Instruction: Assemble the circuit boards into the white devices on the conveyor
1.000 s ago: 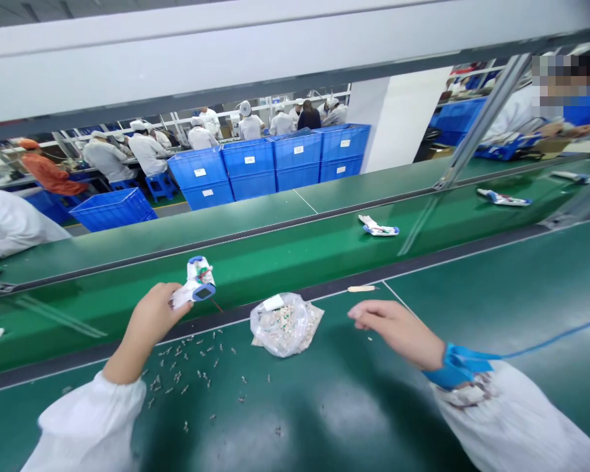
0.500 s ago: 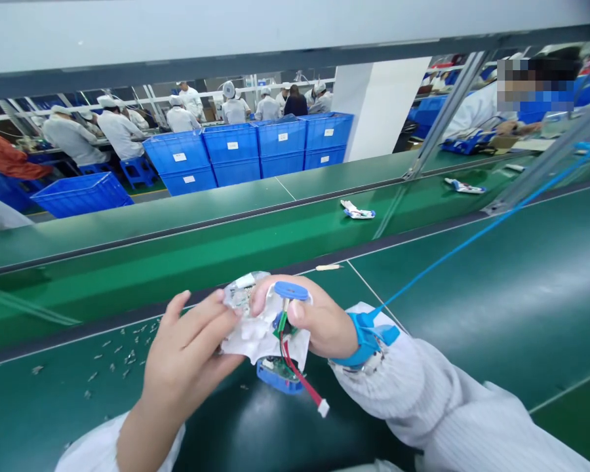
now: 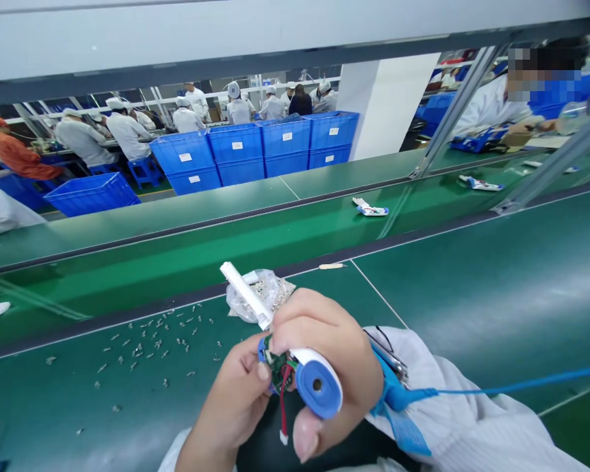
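Pinching the device, left hand and right hand have turned its blue cap face-on.

Opened white-and-blue handheld device, tilted between left hand and right hand; circuit board and red wires show.

A: What are the hands on?

B: The left hand and right hand together hold a white-and-blue device, its circuit board exposed and red wires hanging to a white connector.

A: Does the right hand touch the board?

B: It seems to, though it hides part of it.

A: Around them?

B: A clear bag of small parts beyond, metal pieces scattered leftward, another device on the green belt.
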A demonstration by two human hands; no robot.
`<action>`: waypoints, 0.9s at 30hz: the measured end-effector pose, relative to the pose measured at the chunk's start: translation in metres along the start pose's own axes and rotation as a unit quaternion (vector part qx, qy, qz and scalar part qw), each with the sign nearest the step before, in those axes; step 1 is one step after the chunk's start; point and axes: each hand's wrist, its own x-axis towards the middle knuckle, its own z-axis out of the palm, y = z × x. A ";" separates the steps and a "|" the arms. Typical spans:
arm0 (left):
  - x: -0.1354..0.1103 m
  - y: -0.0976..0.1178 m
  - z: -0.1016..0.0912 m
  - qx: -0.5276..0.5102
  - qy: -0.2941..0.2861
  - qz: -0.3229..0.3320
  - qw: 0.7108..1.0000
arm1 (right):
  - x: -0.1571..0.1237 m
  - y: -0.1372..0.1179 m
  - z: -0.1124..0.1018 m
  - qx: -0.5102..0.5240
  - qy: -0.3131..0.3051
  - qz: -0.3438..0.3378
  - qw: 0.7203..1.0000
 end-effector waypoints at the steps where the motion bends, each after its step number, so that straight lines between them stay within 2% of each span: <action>1: 0.000 0.000 -0.003 -0.006 -0.001 0.001 1.000 | 0.000 0.000 -0.003 -0.003 -0.008 -0.009 1.000; 3: 0.000 0.000 -0.009 -0.019 -0.002 0.006 1.000 | 0.003 0.000 -0.011 -0.002 -0.034 -0.015 0.999; 5: -0.001 0.000 -0.015 -0.018 0.011 0.017 1.000 | 0.007 0.002 -0.019 -0.007 -0.045 0.023 0.999; 8: -0.006 0.005 -0.018 0.009 0.075 0.044 0.996 | 0.009 0.010 -0.023 -0.005 -0.067 0.162 0.985; 10: -0.009 0.011 -0.015 0.017 0.122 0.061 0.990 | 0.008 0.017 -0.020 0.016 -0.105 0.269 0.957; 12: -0.010 0.016 -0.010 -0.002 0.144 0.062 0.988 | 0.005 0.023 -0.017 0.016 -0.124 0.328 0.936; 14: -0.010 0.019 -0.004 -0.033 0.148 0.048 0.987 | 0.002 0.024 -0.014 -0.008 -0.124 0.304 0.945; 16: -0.008 0.021 0.000 -0.056 0.140 0.031 0.988 | -0.002 0.022 -0.015 -0.013 -0.136 0.231 0.963; 19: -0.005 0.020 0.003 -0.072 0.128 0.023 0.989 | -0.005 0.015 -0.016 0.040 -0.170 0.172 0.969; 25: -0.007 0.017 0.002 -0.077 0.138 0.018 0.987 | -0.006 0.014 -0.013 0.088 -0.162 0.250 0.951; 27: -0.008 0.016 0.002 -0.070 0.150 0.030 0.986 | -0.007 0.015 -0.013 0.114 -0.142 0.242 0.953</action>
